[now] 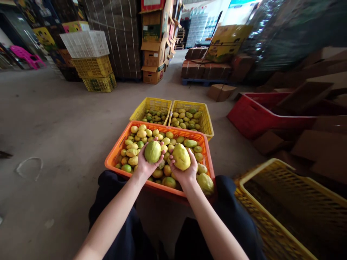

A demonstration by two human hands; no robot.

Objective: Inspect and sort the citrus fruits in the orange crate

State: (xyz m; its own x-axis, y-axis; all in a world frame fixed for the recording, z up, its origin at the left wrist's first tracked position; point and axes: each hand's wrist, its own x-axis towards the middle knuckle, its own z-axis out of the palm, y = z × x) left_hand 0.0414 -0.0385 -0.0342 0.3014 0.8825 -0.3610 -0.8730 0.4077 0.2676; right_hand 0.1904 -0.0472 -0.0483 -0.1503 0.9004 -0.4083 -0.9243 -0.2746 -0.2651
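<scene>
Seen from my remote post, my left hand (146, 167) cups a round green fruit (152, 152) in its palm; my right hand (187, 174) cradles a larger yellow one (181, 156), both above an orange crate (208, 151) of fruit, two yellow crates (207, 122) just beyond.

From head height, the camera looks forward and down along the wearer's two bare forearms (116, 213). The bare left hand (146, 167) and bare right hand (187, 175) appear close by, near the centre, above a low orange plastic crate (119, 145). Beyond, the wide view stretches across a grey floor (81, 115) to distant stacked brown cardboard boxes (153, 59); dark-trousered legs (230, 206) frame the bottom edge.
</scene>
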